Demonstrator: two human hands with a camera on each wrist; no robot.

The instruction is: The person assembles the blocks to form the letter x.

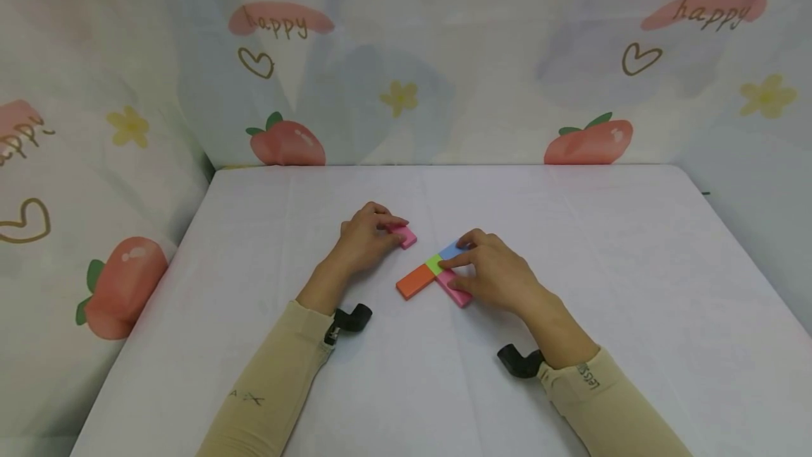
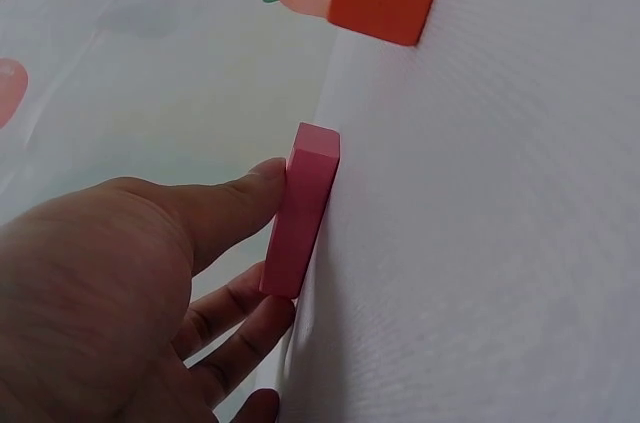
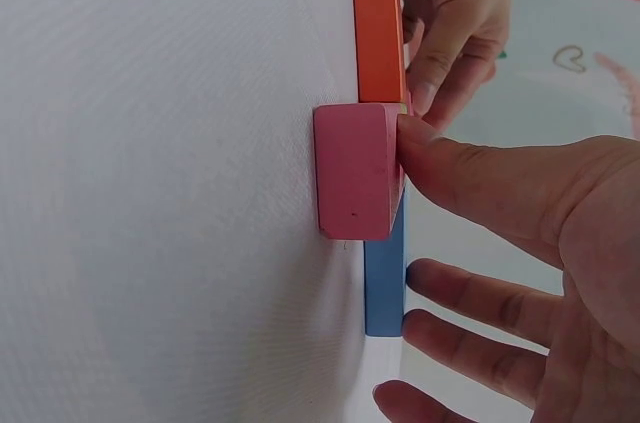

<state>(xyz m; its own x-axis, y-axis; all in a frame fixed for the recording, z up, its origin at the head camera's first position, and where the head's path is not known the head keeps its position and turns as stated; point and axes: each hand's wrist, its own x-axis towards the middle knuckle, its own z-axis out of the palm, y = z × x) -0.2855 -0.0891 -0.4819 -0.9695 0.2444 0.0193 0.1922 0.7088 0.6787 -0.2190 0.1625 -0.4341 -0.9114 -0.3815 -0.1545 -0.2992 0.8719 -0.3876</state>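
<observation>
My left hand (image 1: 366,237) pinches a small pink block (image 1: 408,238) at the table, its thumb pressed to one side in the left wrist view. To the right, several flat blocks touch one another: an orange block (image 1: 415,282), a light green block (image 1: 433,264) and a blue block (image 1: 450,251) in a slanting row, with a second pink block (image 1: 459,296) jutting out toward me. My right hand (image 1: 504,270) rests over this group. Its thumb (image 3: 470,178) touches the second pink block, while other fingers reach the green and blue blocks.
A white cloth covers the table (image 1: 603,231). Behind and at the left stand printed curtains (image 1: 476,48) with fruit, hearts and flowers. A black curved piece sticks out at each cuff, the left one (image 1: 355,317) and the right one (image 1: 519,362).
</observation>
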